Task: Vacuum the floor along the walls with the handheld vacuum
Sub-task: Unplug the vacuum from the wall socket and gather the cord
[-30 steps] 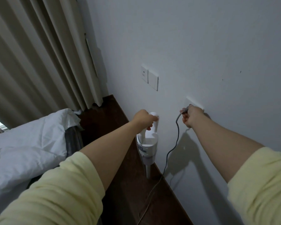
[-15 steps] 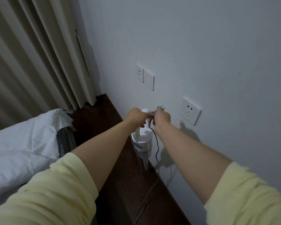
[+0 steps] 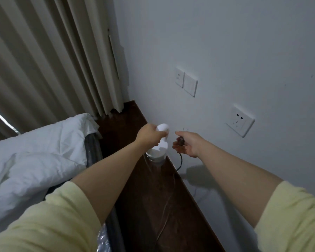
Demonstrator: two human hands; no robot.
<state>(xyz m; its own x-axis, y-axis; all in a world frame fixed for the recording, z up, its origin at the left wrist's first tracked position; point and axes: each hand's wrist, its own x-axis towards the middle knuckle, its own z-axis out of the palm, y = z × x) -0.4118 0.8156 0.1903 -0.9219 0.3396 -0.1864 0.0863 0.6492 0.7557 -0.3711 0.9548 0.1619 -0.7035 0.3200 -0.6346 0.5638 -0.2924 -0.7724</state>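
Note:
My left hand [image 3: 149, 134] grips the top handle of the white handheld vacuum [image 3: 159, 151], which hangs nozzle down over the dark wooden floor [image 3: 153, 197] close to the white wall. Just right of it, my right hand [image 3: 189, 145] is turned palm up and holds the vacuum's dark plug [image 3: 181, 139], prongs pointing up. From the plug the black cord [image 3: 180, 163] drops to the floor along the wall. The wall socket [image 3: 240, 121] to the right has nothing plugged in. My left arm hides the vacuum's lower end.
A bed with a white duvet [image 3: 35, 160] fills the left side, leaving a narrow strip of floor beside the wall. Beige curtains [image 3: 44, 60] hang in the far corner. Two white switch plates [image 3: 186, 83] sit on the wall above the vacuum.
My right hand pulled the plug out of the wall socket and carried it left, next to the vacuum. It now lies palm up. My left hand kept its grip on the vacuum.

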